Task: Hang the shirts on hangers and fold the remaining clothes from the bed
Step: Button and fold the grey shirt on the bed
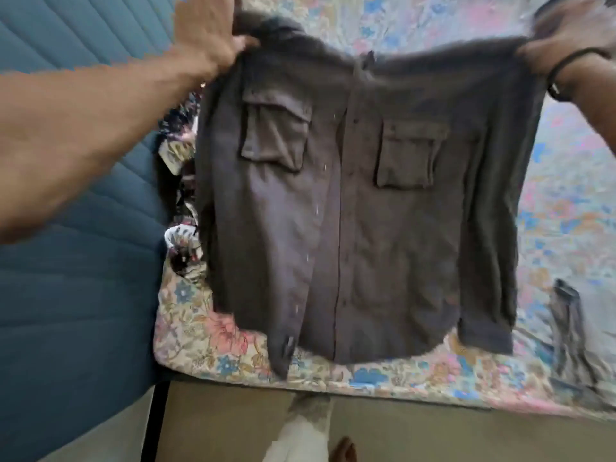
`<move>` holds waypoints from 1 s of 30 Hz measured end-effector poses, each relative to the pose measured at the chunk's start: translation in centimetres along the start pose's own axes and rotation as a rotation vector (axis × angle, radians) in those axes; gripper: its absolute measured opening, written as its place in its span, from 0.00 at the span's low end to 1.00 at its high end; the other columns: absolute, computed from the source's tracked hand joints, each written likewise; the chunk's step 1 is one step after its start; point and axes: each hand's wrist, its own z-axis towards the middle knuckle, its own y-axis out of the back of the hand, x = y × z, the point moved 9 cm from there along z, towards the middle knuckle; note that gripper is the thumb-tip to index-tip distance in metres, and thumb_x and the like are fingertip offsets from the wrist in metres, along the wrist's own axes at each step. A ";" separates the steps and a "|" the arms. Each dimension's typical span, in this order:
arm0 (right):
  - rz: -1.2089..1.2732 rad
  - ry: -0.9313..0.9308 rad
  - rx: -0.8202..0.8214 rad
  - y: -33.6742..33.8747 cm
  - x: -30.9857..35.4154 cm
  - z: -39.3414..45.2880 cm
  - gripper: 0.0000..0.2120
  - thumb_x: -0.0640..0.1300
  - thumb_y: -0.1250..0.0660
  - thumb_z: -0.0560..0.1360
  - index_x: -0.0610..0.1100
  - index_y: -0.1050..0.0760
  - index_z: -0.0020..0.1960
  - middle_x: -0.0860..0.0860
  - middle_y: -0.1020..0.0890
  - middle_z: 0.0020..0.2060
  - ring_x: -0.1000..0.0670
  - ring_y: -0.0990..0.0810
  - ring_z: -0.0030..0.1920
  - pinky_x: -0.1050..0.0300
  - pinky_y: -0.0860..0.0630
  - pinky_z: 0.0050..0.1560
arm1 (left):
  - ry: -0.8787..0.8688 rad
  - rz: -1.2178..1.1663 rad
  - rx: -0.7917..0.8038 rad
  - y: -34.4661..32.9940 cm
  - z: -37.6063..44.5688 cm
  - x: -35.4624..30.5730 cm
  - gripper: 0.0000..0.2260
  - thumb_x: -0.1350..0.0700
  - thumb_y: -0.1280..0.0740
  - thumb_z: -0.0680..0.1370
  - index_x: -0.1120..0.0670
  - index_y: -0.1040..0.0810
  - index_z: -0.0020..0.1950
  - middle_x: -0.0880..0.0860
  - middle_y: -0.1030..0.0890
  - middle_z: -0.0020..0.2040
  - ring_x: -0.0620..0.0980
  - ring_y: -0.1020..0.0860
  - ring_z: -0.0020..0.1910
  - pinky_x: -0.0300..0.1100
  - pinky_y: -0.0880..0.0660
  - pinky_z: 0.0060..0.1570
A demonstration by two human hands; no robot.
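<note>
Both hands have a grip on the grey shirt [350, 181]: the left hand [206, 38] pinches one shoulder near the collar, and the right hand [563, 41], a dark band at its wrist, curls round the other shoulder. Between them the shoulder line runs level, left to right, and the shirt's long axis hangs straight down, front facing the person, hem and cuffs dangling just over the near edge of the floral bed [206, 331]. Patterned clothes [181, 181] lie heaped behind its left side; a dark garment [570, 325] lies to the right. No hanger is visible, so whichever hand lets go must first find one.
</note>
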 end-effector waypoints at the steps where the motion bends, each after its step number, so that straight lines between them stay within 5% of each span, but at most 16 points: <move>1: -0.034 0.032 0.034 -1.8 2.8 -1.5 0.26 0.62 0.22 0.68 0.46 0.19 0.57 0.44 0.17 0.55 0.45 0.21 0.55 0.43 0.24 0.62 | 0.026 -0.026 0.052 -3.3 1.3 0.2 0.29 0.35 0.33 0.76 0.57 0.27 0.66 0.58 0.23 0.58 0.60 0.24 0.61 0.52 0.31 0.54; 3: -0.054 0.003 0.094 -5.0 4.7 -3.1 0.27 0.56 0.24 0.73 0.39 0.22 0.64 0.39 0.19 0.62 0.41 0.21 0.62 0.47 0.27 0.67 | -0.006 -0.043 0.115 -9.4 1.4 -0.8 0.34 0.33 0.34 0.73 0.56 0.29 0.70 0.60 0.24 0.64 0.61 0.26 0.64 0.53 0.29 0.63; 6: -0.150 0.176 0.378 -13.5 5.7 -11.4 0.29 0.66 0.32 0.74 0.37 0.19 0.48 0.39 0.16 0.45 0.39 0.17 0.50 0.42 0.26 0.62 | -0.081 -0.124 0.263 -18.9 -6.6 -2.7 0.30 0.37 0.33 0.74 0.56 0.25 0.66 0.64 0.26 0.64 0.64 0.28 0.65 0.55 0.30 0.65; 8: -0.129 0.071 0.565 -19.3 1.6 -19.8 0.31 0.70 0.32 0.72 0.40 0.19 0.48 0.43 0.19 0.43 0.42 0.19 0.47 0.45 0.24 0.53 | -0.035 -0.225 0.339 -23.8 -16.1 -3.3 0.23 0.37 0.32 0.73 0.53 0.23 0.58 0.60 0.25 0.57 0.64 0.26 0.59 0.58 0.28 0.59; 11: -0.081 0.065 0.479 -22.0 -0.9 -32.7 0.26 0.58 0.24 0.70 0.45 0.21 0.61 0.41 0.24 0.58 0.38 0.24 0.57 0.43 0.24 0.58 | 0.059 -0.235 0.564 -28.3 -29.5 -3.2 0.17 0.41 0.28 0.75 0.49 0.26 0.57 0.53 0.26 0.54 0.57 0.26 0.55 0.55 0.27 0.56; 13: -0.069 0.137 0.323 -21.9 -0.8 -39.1 0.15 0.45 0.24 0.73 0.42 0.21 0.57 0.41 0.25 0.56 0.38 0.26 0.54 0.38 0.23 0.53 | 0.121 -0.256 0.606 -28.9 -34.7 -2.7 0.18 0.45 0.30 0.79 0.48 0.28 0.65 0.50 0.26 0.57 0.53 0.26 0.57 0.50 0.25 0.56; 16: 0.019 0.293 0.414 -23.8 3.5 -46.0 0.08 0.41 0.26 0.76 0.41 0.25 0.47 0.45 0.26 0.46 0.41 0.25 0.43 0.42 0.23 0.41 | 0.275 -0.443 0.476 -27.9 -36.3 -1.4 0.10 0.49 0.35 0.84 0.48 0.26 0.64 0.47 0.22 0.53 0.49 0.22 0.49 0.50 0.22 0.49; 18: 0.097 0.186 0.460 -25.3 4.6 -46.8 0.10 0.47 0.28 0.78 0.42 0.26 0.51 0.47 0.25 0.47 0.44 0.24 0.45 0.46 0.22 0.44 | 0.355 -0.475 0.339 -26.9 -35.7 -0.8 0.06 0.52 0.38 0.86 0.50 0.24 0.60 0.47 0.20 0.49 0.49 0.21 0.45 0.52 0.22 0.46; 23: 0.219 -0.275 0.211 -26.8 3.8 -40.5 0.20 0.51 0.26 0.76 0.45 0.25 0.63 0.45 0.25 0.57 0.42 0.23 0.58 0.44 0.23 0.61 | 0.348 -0.430 0.229 -27.6 -30.6 -1.8 0.12 0.56 0.35 0.84 0.54 0.22 0.66 0.52 0.20 0.57 0.53 0.20 0.52 0.50 0.22 0.55; 26: 0.033 -0.321 0.235 -27.7 4.0 -38.2 0.22 0.50 0.25 0.73 0.46 0.27 0.63 0.43 0.27 0.58 0.39 0.26 0.59 0.42 0.24 0.61 | 0.486 -0.380 0.246 -29.4 -27.9 -1.6 0.17 0.51 0.28 0.79 0.55 0.22 0.66 0.55 0.20 0.56 0.57 0.21 0.54 0.51 0.24 0.56; 30: -0.041 -0.223 0.281 -28.2 4.8 -37.7 0.15 0.40 0.32 0.73 0.42 0.25 0.59 0.40 0.25 0.55 0.36 0.24 0.55 0.42 0.25 0.54 | 0.619 -0.220 0.325 -30.2 -27.3 -2.2 0.10 0.48 0.26 0.77 0.48 0.22 0.55 0.52 0.18 0.53 0.58 0.19 0.55 0.51 0.24 0.49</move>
